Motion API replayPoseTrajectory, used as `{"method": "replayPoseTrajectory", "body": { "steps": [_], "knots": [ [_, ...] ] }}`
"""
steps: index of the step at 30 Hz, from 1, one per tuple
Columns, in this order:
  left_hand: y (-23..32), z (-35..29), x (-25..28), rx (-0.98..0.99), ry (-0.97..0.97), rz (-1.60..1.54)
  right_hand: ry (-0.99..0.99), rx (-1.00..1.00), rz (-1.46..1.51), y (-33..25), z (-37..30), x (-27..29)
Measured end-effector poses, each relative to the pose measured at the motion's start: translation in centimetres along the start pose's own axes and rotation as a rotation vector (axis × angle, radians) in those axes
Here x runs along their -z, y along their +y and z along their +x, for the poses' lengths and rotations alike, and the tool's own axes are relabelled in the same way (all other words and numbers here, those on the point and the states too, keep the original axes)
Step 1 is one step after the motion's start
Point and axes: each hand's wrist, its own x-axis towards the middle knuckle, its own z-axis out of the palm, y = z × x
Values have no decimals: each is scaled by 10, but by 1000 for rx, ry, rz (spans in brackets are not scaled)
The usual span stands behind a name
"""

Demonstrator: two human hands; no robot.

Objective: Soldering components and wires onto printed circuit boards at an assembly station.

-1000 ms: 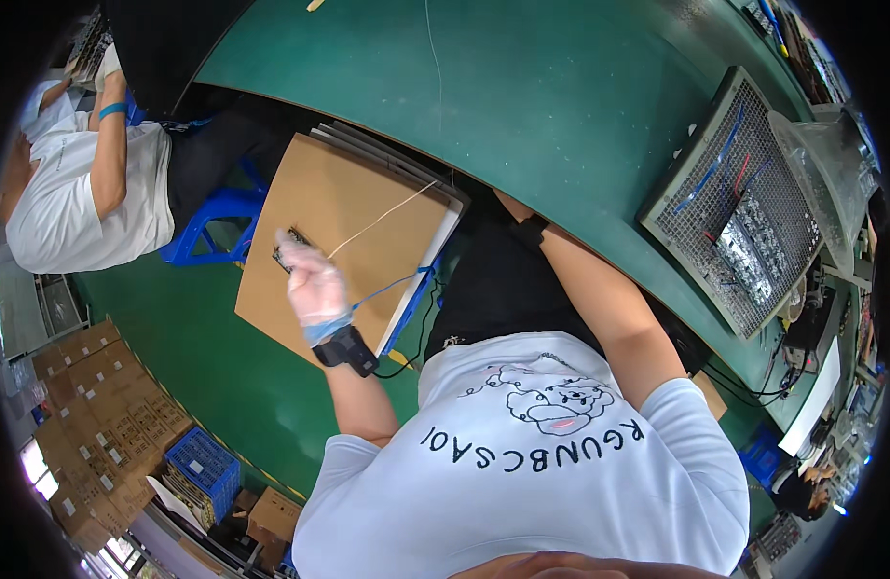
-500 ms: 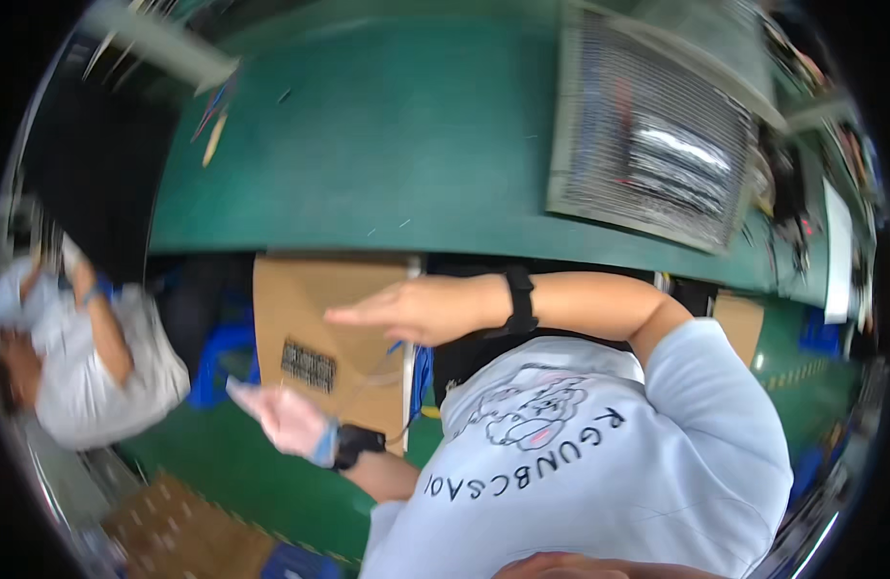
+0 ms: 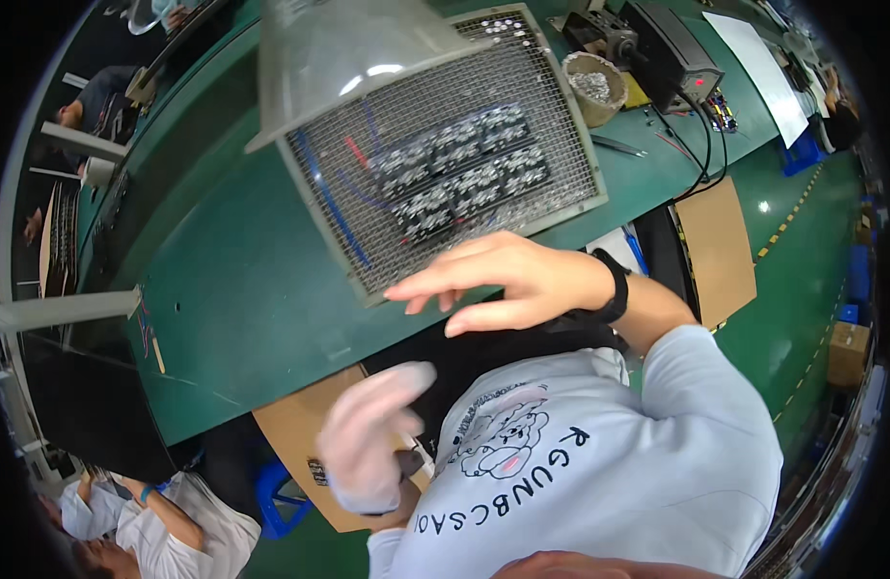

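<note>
I have the right hand half open and empty, thumb apart from the fingers, at the near edge of the mesh tray; I can't tell if it touches. Two circuit boards lie mid-tray, by the table's near edge. My gloved left hand is blurred, loosely open with nothing visible in it, above the cardboard, beside a small dark board.
</note>
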Motion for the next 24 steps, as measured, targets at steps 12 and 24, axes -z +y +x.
{"method": "replayPoseTrajectory", "body": {
  "steps": [12, 24],
  "knots": [
    [15, 129, -97, -61, -290, -12, 437, 77, -687, -2, -71, 76],
    [2, 124, -79, -173, -5, 345, 389, 59, -409, 4, -45, 72]
  ]
}}
